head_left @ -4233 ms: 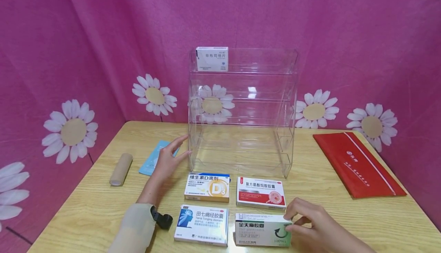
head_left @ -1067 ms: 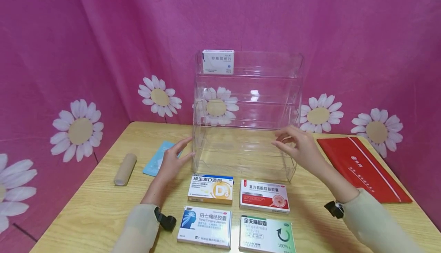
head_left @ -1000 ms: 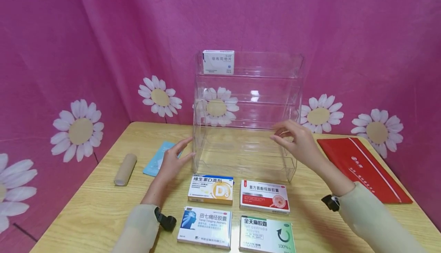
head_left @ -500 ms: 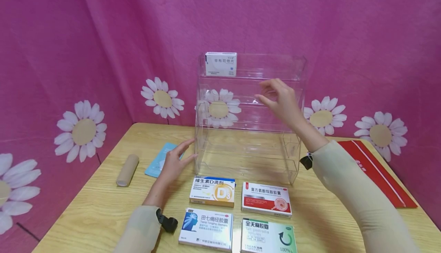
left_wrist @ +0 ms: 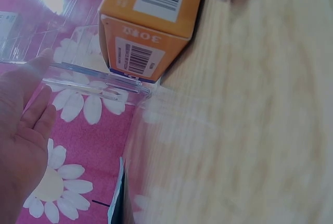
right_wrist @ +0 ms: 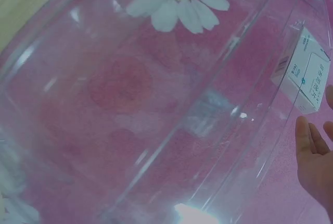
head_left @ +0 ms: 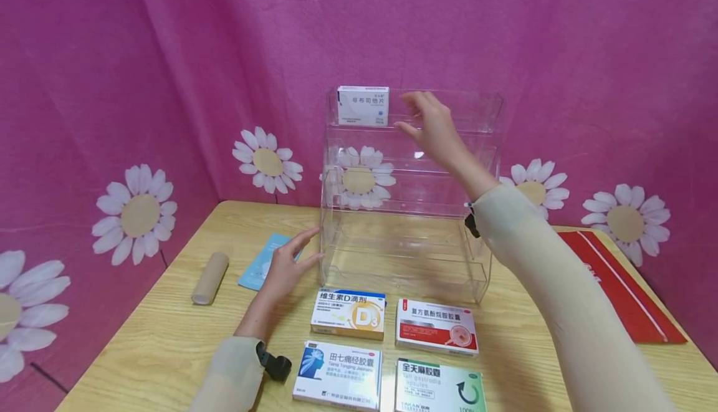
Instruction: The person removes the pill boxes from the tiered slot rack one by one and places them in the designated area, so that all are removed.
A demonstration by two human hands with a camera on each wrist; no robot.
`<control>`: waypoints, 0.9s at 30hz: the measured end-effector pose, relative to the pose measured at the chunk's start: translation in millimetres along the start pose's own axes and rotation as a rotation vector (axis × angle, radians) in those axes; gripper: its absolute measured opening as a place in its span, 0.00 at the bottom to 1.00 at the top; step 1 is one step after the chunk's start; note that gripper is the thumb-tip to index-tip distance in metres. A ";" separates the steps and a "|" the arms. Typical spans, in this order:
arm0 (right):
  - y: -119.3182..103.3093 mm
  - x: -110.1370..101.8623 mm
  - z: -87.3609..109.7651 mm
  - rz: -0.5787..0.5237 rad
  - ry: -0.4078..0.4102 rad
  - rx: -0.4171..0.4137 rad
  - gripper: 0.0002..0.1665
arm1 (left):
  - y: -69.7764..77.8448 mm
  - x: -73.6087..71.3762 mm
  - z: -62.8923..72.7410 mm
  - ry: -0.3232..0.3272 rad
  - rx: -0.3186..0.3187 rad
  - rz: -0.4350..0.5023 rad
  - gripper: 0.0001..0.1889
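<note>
A clear acrylic tiered rack [head_left: 404, 225] stands on the table. On the left of its top tier is a white medicine box [head_left: 363, 106], upright with its printed face forward. Just right of that box is my right hand [head_left: 437, 125], thumb and fingers spread apart with nothing between them. The right wrist view shows its fingertips [right_wrist: 302, 125] close beside the same box. My left hand [head_left: 288, 265] touches the rack's left side with extended fingers, and in the left wrist view those fingers [left_wrist: 39, 67] lie along the clear edge.
Before the rack lie an orange vitamin D box [head_left: 348, 314], a red-and-white box [head_left: 436, 326], a blue-and-white box [head_left: 336, 374] and a green-and-white box [head_left: 439, 387]. A cardboard tube [head_left: 210, 278] and blue packet [head_left: 263, 262] lie left. A red folder [head_left: 622, 287] lies right.
My right hand has left the green-and-white box at the front and risen to the top tier, beside the white box. My left hand stays at the rack's side.
</note>
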State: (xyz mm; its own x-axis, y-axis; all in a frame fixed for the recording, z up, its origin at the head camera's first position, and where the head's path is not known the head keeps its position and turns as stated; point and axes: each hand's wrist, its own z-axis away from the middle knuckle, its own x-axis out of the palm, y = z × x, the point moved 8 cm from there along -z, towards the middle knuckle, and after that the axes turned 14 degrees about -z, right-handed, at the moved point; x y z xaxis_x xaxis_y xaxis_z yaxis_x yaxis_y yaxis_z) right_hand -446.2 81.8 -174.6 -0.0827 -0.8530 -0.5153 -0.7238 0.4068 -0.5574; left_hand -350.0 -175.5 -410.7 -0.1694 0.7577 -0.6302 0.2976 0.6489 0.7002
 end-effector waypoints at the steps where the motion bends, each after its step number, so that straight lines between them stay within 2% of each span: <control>1: -0.3 1.8 -4.0 0.004 -0.005 0.005 0.30 | -0.1 -0.4 0.4 0.001 -0.001 -0.001 0.28; 7: -2.6 10.6 -24.2 0.045 -0.022 0.030 0.31 | 0.9 -1.0 2.6 0.002 -0.007 -0.014 0.28; 14: -2.3 21.7 -36.1 0.105 -0.099 0.056 0.30 | 2.3 -1.2 4.2 0.005 -0.012 -0.019 0.27; 27: -0.6 26.9 -42.8 0.045 -0.117 0.110 0.23 | 3.5 -2.1 5.7 0.016 0.000 -0.030 0.27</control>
State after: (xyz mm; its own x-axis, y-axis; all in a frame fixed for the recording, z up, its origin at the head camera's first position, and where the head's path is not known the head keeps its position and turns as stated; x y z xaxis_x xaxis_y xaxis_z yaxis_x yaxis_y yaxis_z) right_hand -477.3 44.6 -160.3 -0.0285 -0.7921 -0.6097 -0.6411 0.4824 -0.5968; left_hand -343.3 -175.2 -408.9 -0.1934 0.7390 -0.6453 0.2922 0.6713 0.6812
